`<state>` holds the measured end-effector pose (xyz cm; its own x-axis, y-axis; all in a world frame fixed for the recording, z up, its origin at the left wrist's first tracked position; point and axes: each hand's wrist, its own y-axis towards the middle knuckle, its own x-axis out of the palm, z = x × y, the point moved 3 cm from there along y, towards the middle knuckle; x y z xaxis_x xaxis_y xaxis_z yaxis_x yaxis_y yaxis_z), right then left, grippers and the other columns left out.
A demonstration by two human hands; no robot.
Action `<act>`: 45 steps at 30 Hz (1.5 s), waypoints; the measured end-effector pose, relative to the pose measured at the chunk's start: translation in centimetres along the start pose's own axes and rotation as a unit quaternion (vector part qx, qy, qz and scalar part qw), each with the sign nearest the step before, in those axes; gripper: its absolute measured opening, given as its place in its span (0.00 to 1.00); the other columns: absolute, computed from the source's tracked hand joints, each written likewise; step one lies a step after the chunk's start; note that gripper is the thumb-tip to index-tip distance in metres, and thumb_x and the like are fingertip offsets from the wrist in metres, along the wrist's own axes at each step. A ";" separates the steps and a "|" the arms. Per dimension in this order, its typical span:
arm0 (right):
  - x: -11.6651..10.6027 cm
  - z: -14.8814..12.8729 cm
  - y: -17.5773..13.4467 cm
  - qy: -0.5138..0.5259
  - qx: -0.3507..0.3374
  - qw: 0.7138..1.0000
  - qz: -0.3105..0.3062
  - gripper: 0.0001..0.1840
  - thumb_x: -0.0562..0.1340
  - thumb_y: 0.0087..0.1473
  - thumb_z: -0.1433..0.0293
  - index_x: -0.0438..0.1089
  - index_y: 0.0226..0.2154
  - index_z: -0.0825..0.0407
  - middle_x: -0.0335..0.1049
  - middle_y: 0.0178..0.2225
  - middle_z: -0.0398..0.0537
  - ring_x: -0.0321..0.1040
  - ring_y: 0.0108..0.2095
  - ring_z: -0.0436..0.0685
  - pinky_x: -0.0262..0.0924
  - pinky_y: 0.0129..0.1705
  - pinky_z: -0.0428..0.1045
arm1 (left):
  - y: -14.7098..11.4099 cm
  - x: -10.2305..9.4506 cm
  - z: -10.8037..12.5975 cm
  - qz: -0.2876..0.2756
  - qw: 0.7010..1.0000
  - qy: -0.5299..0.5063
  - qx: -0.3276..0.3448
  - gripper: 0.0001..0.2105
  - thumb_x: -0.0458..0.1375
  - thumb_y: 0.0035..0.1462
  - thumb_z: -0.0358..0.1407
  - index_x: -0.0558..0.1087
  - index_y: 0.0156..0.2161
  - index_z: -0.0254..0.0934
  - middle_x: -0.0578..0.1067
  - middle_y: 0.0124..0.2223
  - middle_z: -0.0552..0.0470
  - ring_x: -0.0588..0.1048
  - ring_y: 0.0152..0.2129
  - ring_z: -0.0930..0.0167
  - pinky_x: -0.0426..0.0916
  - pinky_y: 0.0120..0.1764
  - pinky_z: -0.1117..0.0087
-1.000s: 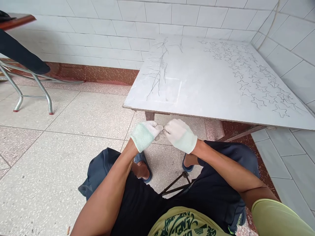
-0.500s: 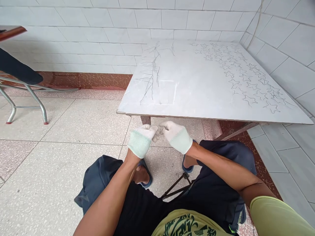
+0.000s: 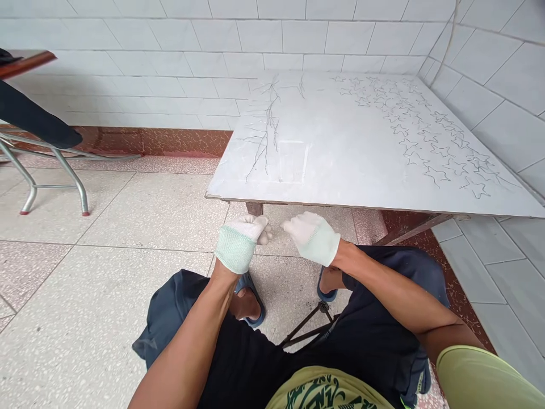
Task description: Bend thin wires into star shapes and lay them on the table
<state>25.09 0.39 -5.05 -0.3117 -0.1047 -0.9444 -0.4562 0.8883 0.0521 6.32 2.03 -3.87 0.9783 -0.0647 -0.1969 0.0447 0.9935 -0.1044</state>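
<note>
While our left hand point(image 3: 252, 230) and right hand point(image 3: 310, 234), both curled in two white gloves point(image 3: 235, 250), hang apart before the one white table point(image 3: 349, 159), we cannot tell whether either pinches anything; dozens of wire stars point(image 3: 428, 136), too overlapped to count, lie on the table's right, one trail of loose wires point(image 3: 268, 116) on its left, speckled floor point(image 3: 128, 216) below it, tiled wall point(image 3: 170, 34) behind it

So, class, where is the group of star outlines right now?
In the head view, the star outlines lie on the right part of the white tabletop, across from the thin dark strands on its left.
</note>
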 end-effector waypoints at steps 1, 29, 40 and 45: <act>-0.1 0.1 0.1 -0.005 -0.007 1.000 -0.008 0.11 0.61 0.66 0.76 0.80 0.42 0.52 0.79 0.36 0.57 0.75 0.42 0.64 0.61 0.50 0.56 | 0.2 -0.1 -0.2 -0.007 1.000 0.003 -0.005 0.19 0.66 0.54 0.48 0.70 0.19 0.41 0.74 0.19 0.51 0.76 0.24 0.68 0.70 0.35 0.66; -0.2 0.4 -0.7 -0.059 -0.034 0.997 0.049 0.19 0.54 0.71 0.72 0.79 0.53 0.52 0.75 0.35 0.57 0.68 0.39 0.65 0.55 0.48 0.57 | 0.5 0.7 -1.9 -0.307 0.921 -0.212 -0.115 0.27 0.61 0.64 0.59 0.86 0.35 0.35 0.49 0.16 0.64 0.55 0.14 0.75 0.75 0.37 0.62; 0.4 -0.3 -1.1 -0.054 -0.023 0.997 0.058 0.20 0.53 0.74 0.72 0.77 0.56 0.53 0.78 0.35 0.56 0.70 0.38 0.63 0.56 0.47 0.56 | -0.4 1.4 -1.3 -0.309 0.900 -0.281 -0.121 0.23 0.58 0.69 0.51 0.87 0.39 0.34 0.46 0.18 0.62 0.53 0.17 0.72 0.74 0.37 0.61; 0.4 -0.2 -1.2 -0.020 0.022 0.999 0.044 0.17 0.56 0.72 0.70 0.79 0.54 0.48 0.79 0.37 0.57 0.71 0.40 0.66 0.59 0.49 0.57 | -0.4 1.5 -1.5 -0.292 0.906 -0.285 -0.115 0.22 0.58 0.68 0.49 0.87 0.41 0.32 0.47 0.18 0.63 0.53 0.17 0.73 0.74 0.38 0.61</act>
<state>25.35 -0.75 -5.41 -0.3148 -0.0087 -0.9491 -0.3915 0.9121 0.1215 7.48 1.39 -5.58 0.7499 -0.4499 0.4850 0.6091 0.7555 -0.2411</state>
